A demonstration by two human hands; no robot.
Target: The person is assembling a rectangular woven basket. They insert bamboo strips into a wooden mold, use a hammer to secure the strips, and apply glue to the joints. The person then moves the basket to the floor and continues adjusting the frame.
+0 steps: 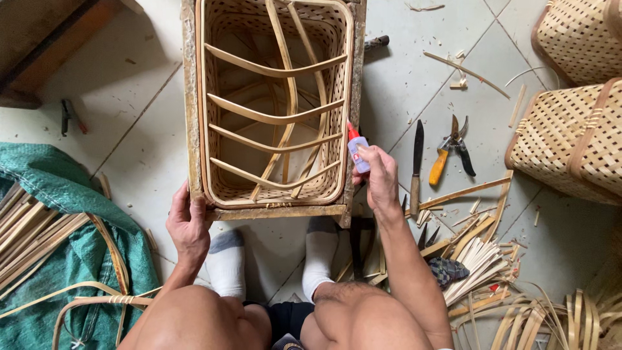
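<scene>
Basket [272, 104] rests on littered pale tile floor [142, 91].

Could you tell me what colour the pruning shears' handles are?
One orange, one black, on the pruning shears; head view.

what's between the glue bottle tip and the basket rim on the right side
Nothing visible. The right hand holds the glue bottle with its red tip right at the basket rim; no strip or tool lies between them.

the woven basket [272, 97] is cut off at the top edge, the glue bottle [357, 153] partly hidden by the right hand [379, 178].
</scene>
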